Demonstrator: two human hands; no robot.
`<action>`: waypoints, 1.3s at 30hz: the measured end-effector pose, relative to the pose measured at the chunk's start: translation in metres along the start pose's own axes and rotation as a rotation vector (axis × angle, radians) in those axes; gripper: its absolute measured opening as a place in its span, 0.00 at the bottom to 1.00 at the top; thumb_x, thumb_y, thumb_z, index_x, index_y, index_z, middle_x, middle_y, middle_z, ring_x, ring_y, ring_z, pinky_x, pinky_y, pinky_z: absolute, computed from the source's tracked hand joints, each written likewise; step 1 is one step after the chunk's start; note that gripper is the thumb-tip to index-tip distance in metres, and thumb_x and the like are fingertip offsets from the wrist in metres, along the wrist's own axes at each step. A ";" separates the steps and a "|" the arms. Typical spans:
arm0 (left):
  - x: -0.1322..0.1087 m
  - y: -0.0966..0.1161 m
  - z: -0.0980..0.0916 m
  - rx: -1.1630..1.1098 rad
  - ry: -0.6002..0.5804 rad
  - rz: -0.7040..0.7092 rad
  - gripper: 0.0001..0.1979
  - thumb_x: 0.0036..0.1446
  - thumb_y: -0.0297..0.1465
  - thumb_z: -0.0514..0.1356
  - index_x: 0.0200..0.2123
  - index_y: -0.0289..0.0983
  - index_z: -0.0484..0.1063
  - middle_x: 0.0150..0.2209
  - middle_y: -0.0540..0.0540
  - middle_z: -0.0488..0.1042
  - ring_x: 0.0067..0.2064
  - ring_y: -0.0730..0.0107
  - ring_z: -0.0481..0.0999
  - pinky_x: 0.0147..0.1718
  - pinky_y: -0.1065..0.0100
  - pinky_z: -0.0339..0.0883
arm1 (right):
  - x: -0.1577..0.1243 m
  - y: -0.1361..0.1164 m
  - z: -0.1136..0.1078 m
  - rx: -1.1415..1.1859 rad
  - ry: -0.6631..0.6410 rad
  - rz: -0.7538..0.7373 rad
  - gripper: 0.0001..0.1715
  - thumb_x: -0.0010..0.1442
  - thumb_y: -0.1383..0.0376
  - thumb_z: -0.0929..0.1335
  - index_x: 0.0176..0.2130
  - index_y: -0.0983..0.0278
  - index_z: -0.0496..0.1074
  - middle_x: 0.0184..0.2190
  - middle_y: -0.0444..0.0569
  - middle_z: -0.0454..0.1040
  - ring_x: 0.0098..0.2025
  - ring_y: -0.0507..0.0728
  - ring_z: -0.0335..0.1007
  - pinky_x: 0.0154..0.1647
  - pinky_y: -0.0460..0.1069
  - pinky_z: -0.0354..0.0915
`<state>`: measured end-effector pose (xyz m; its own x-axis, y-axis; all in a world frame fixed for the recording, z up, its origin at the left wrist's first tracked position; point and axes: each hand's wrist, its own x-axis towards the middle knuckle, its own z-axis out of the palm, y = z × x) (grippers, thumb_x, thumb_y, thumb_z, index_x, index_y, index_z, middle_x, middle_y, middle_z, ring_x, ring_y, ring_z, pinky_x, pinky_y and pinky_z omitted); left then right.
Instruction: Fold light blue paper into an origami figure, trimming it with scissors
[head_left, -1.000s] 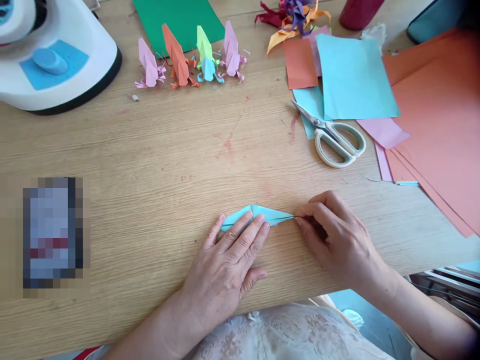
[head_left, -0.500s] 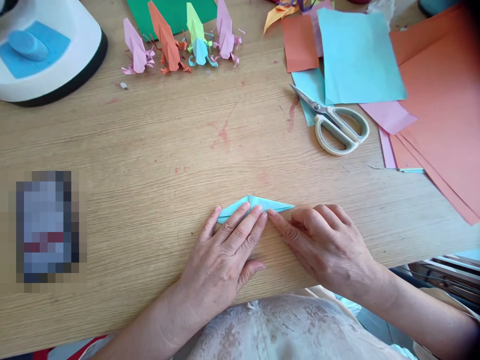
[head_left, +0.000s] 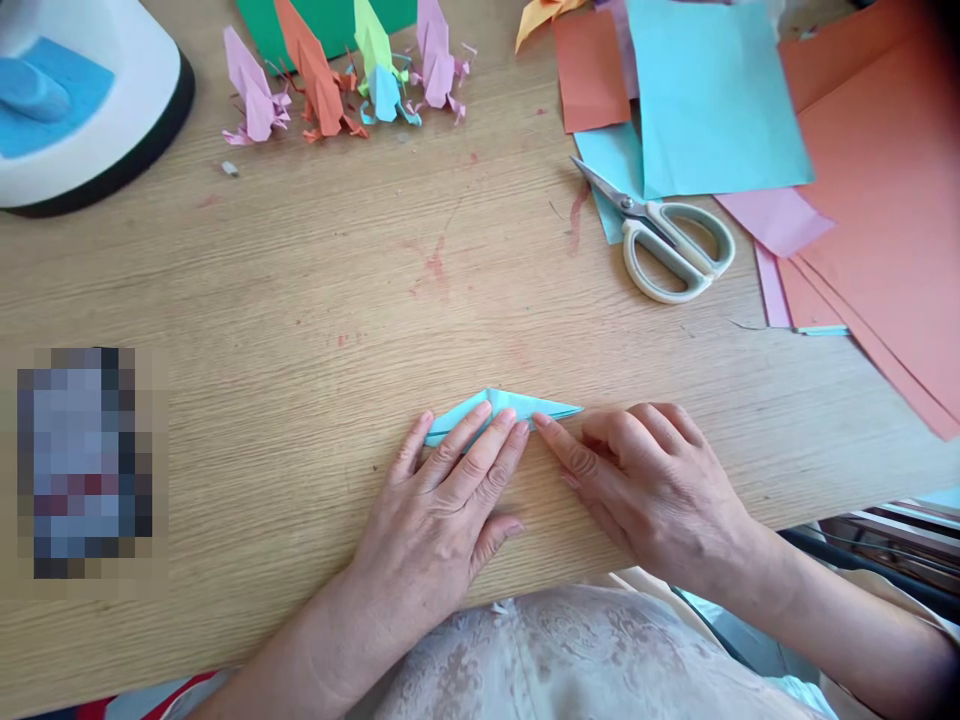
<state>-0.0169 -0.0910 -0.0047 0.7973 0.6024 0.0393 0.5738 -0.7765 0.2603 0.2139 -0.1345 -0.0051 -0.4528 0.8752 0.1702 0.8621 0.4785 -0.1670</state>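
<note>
A light-blue paper [head_left: 536, 400], folded into a long narrow shape with a pointed right end, lies flat on the table in front of me. My left hand [head_left: 442, 510] is spread palm down, its fingertips pressing on the paper's left and middle parts and hiding some of its lower edge. My right hand [head_left: 649, 480] rests just to the right. Its index finger reaches out and touches the paper's lower edge, while the other fingers are loosely curled and grip nothing.
Scissors [head_left: 660, 230] lie at the right beside a light-blue sheet [head_left: 720, 100] and orange sheets [head_left: 885, 190]. Several folded paper figures [head_left: 322, 90] stand at the back by a green sheet [head_left: 330, 30]. A white and blue object [head_left: 90, 110] stands back left; a blurred object [head_left: 82, 460] lies left.
The whole view has shifted slightly, so things on the table appear a little further left and mostly higher. Both hands keep nearly the same pose on the folded paper.
</note>
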 end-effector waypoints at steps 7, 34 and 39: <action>0.000 0.001 0.001 -0.004 -0.002 -0.007 0.28 0.69 0.40 0.51 0.67 0.35 0.53 0.66 0.45 0.62 0.68 0.61 0.57 0.69 0.53 0.38 | -0.006 0.003 0.001 0.039 0.048 -0.010 0.25 0.67 0.66 0.65 0.60 0.73 0.65 0.41 0.54 0.72 0.37 0.57 0.63 0.40 0.54 0.61; 0.013 0.025 0.001 0.121 0.022 -0.086 0.31 0.68 0.46 0.49 0.66 0.33 0.58 0.67 0.44 0.60 0.67 0.57 0.59 0.67 0.51 0.42 | -0.007 0.000 0.000 -0.111 0.091 0.083 0.23 0.67 0.64 0.65 0.58 0.73 0.67 0.37 0.54 0.71 0.34 0.57 0.64 0.35 0.53 0.60; 0.015 0.029 0.003 0.156 0.034 -0.091 0.31 0.67 0.47 0.50 0.65 0.33 0.59 0.66 0.43 0.62 0.66 0.55 0.60 0.67 0.50 0.42 | -0.008 0.001 0.000 -0.093 0.117 0.087 0.22 0.67 0.65 0.65 0.57 0.73 0.67 0.36 0.54 0.72 0.34 0.57 0.64 0.34 0.53 0.61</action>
<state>0.0122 -0.1048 0.0004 0.7355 0.6752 0.0561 0.6674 -0.7363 0.1118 0.2186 -0.1410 -0.0066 -0.3511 0.8961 0.2715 0.9164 0.3883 -0.0966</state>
